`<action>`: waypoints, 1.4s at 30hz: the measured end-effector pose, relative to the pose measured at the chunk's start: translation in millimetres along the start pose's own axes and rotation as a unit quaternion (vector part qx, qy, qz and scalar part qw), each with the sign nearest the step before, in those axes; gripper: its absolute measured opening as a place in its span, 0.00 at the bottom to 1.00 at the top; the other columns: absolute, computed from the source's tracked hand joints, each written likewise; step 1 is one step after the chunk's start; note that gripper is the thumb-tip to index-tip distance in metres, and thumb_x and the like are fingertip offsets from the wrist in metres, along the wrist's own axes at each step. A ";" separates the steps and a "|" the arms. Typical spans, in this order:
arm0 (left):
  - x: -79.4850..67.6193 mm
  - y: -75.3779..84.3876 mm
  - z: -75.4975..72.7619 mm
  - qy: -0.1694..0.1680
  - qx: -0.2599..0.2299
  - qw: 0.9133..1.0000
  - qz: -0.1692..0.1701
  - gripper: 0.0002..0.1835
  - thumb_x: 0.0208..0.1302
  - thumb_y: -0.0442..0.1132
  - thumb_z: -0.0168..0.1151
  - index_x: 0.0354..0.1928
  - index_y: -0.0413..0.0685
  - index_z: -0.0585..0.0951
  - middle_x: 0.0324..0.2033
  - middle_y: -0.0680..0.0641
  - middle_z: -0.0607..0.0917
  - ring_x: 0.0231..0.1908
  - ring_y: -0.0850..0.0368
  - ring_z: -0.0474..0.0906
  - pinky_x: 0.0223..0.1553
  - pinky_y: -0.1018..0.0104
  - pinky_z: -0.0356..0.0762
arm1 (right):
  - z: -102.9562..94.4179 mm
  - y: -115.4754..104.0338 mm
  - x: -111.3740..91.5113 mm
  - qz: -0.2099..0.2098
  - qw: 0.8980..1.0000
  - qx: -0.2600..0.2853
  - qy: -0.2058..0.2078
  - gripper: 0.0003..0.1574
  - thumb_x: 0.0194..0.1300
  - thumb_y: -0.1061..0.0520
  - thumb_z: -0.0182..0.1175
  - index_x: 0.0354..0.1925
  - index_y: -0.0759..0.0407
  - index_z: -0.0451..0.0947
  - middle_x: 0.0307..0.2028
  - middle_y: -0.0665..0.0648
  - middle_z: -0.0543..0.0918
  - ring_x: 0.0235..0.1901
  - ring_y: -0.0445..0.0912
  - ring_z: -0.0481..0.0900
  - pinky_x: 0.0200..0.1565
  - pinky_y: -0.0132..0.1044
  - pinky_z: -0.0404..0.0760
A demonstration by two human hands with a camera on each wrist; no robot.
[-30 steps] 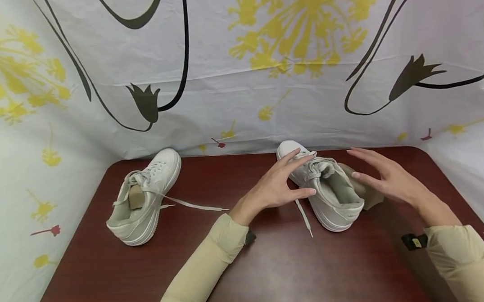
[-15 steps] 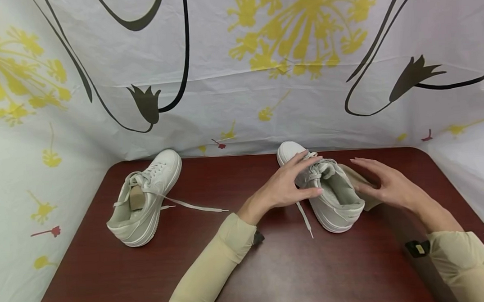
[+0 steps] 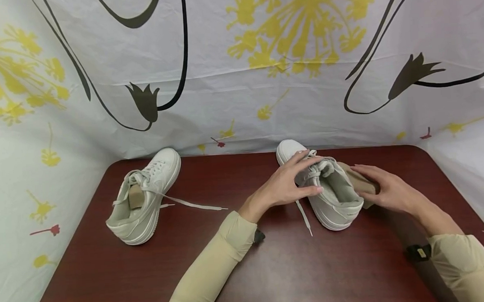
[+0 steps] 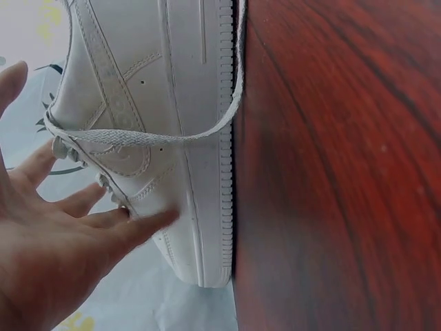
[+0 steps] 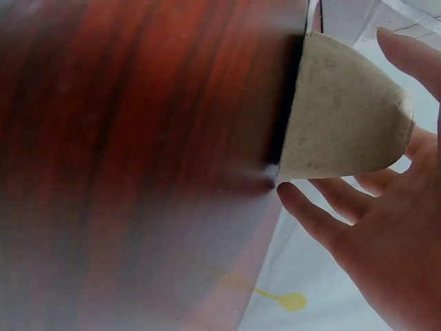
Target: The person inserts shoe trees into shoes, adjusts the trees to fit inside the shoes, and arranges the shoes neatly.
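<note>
A white sneaker (image 3: pixel 337 215) lies on the right half of the table, its toe toward the back. My left hand (image 3: pixel 283 183) curves loosely around its laced front, thumb apart from the other fingers. In the left wrist view, fingers are close to the eyelets of the sneaker (image 4: pixel 138 62); whether they press on it I cannot tell. To the sneaker's right stands a tan, stiff shoe insert (image 3: pixel 358 182) resembling moulded pulp. My right hand (image 3: pixel 394 190) spreads around that insert (image 5: pixel 344 110), with a visible gap between thumb and insert in the right wrist view.
Another white sneaker (image 3: pixel 162 174) sits at the table's left, a tan insert (image 3: pixel 136 197) inside it and a long lace (image 3: pixel 196 207) trailing right. A patterned white cloth (image 3: pixel 223 102) hangs behind the dark red table (image 3: pixel 271 267).
My right hand has lowered and come in around the tan insert. My left hand has shifted slightly right over the sneaker's front. Both sneakers stay in place.
</note>
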State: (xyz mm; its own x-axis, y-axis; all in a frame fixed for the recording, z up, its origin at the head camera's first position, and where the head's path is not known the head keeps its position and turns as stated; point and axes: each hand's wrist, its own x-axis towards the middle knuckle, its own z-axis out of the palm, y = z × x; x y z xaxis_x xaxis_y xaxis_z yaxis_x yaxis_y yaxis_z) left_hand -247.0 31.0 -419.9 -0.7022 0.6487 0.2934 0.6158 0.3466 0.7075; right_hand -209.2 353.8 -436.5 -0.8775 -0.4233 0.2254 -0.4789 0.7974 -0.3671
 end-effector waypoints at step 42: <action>9.9 -5.1 3.6 0.017 -0.022 0.998 0.055 0.29 0.66 0.42 0.67 0.68 0.49 0.74 0.70 0.40 0.69 0.74 0.54 0.55 0.74 0.65 0.42 | -8.8 -5.2 -27.0 0.097 0.995 -0.017 0.008 0.43 0.55 0.49 0.76 0.66 0.51 0.71 0.45 0.70 0.83 0.39 0.61 0.81 0.38 0.56 0.75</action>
State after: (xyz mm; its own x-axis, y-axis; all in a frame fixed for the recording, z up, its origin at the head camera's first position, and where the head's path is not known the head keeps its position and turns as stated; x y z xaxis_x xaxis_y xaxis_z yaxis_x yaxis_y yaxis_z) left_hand -255.9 38.2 -422.9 -0.6443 0.6567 0.3920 0.6734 0.2442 0.6978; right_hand -182.7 364.8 -432.7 -0.9525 -0.2542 0.1677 -0.3001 0.8776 -0.3740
